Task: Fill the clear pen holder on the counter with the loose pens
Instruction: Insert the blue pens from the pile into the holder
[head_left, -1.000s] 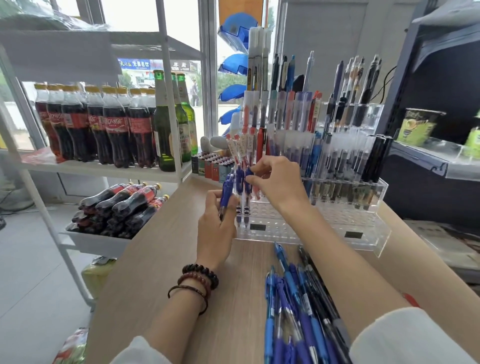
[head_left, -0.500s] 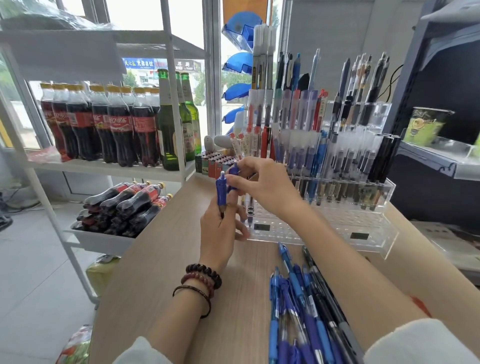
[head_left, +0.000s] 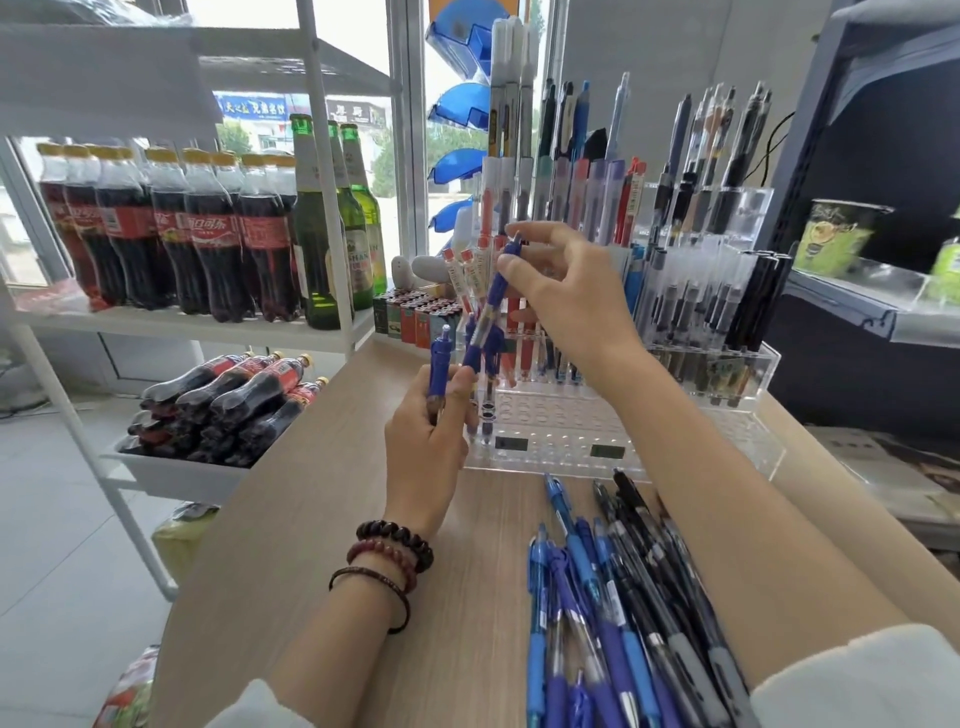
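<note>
Head view: the clear pen holder (head_left: 571, 415) stands toward the far edge of the wooden counter (head_left: 311, 545), right of its middle, with the loose pens (head_left: 587, 571) heaped just in front of it toward the near edge.

The right hand (head_left: 566, 291) pinches the top end of a blue pen (head_left: 491, 296) between thumb and fingertips. The pen hangs tilted, its lower end over the left end of the holder's front rows. The left hand (head_left: 426, 447) is curled round a spare blue pen (head_left: 439, 364) held upright just beside the holder's front left corner; whether it grips more than one I cannot tell.

What could go wrong: the pinch is light and high on the barrel, so the tip may swing, miss its hole and skid across the acrylic. The slant also brings the pen close to the red-capped pens (head_left: 470, 270) standing behind it, and a nudge might tip them. The right forearm lies above the heap, so dropping the arm could roll pens toward the counter's near edge.

The holder is see-through acrylic in stepped tiers, each drilled with rows of round holes. Its back tiers are packed with upright pens, while the lowest front rows are mostly unfilled, apart from a few blue pens at the left end. Two dark labels sit on its front face.
</note>
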